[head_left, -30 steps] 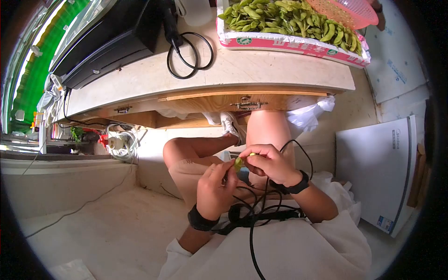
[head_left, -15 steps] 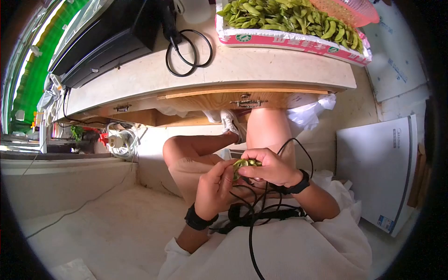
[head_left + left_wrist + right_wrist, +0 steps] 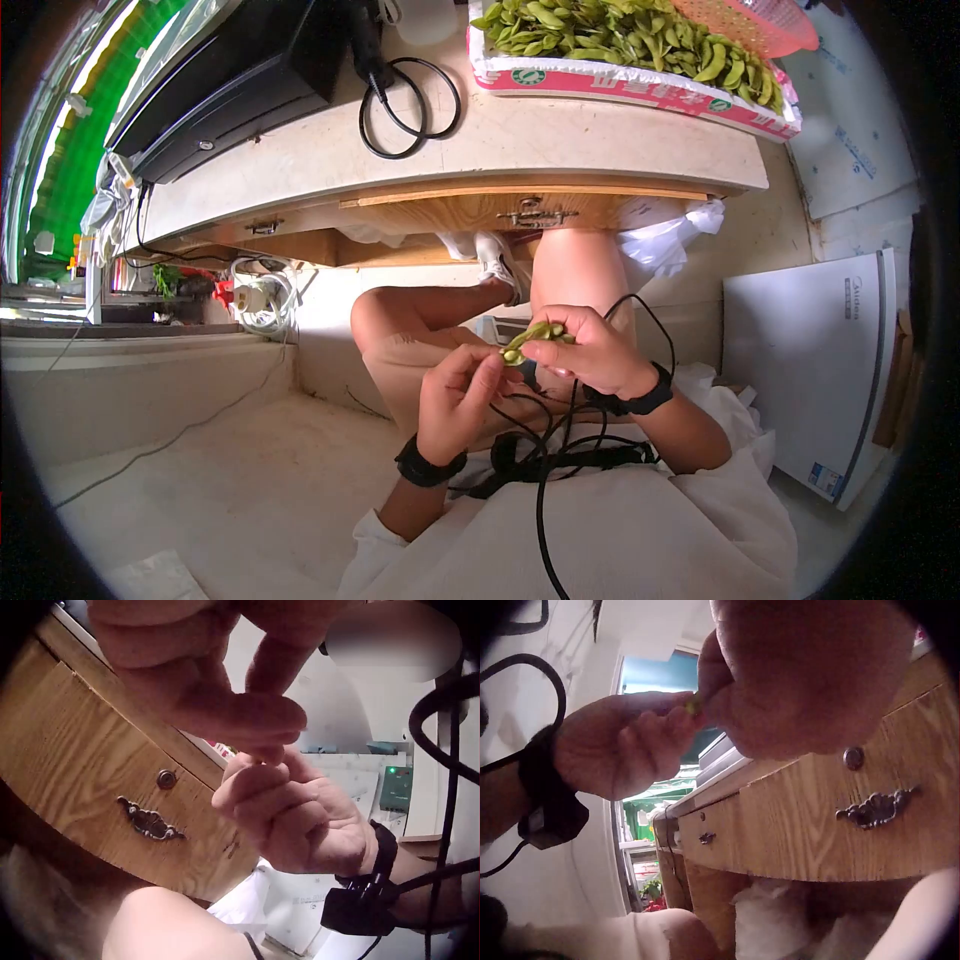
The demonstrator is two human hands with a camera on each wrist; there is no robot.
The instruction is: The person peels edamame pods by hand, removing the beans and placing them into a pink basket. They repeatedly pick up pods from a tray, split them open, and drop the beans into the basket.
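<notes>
In the head view both hands meet over the lap around green edamame pods (image 3: 545,332). My right hand (image 3: 603,362) grips several pods between thumb and fingers. The left hand (image 3: 455,398) has its thumb and fingertips at the near end of a pod, pinching it. From the right wrist, a small green bit of pod (image 3: 694,705) shows between the fingertips of both hands. In the left wrist view, fingers hide most of the pods where the left hand (image 3: 202,682) and right hand (image 3: 292,814) come together.
A pink-and-white box (image 3: 640,90) heaped with pods stands on the counter (image 3: 560,140), a pink basket (image 3: 765,25) behind it. Under the counter is a wooden drawer (image 3: 450,214). Black cables (image 3: 545,470) hang across the lap. A small white fridge (image 3: 805,370) stands right.
A single pod showed between the hands a second ago; several now show in the right hand. The right hand has turned a little, and the left fingertips have shifted along the pods.
</notes>
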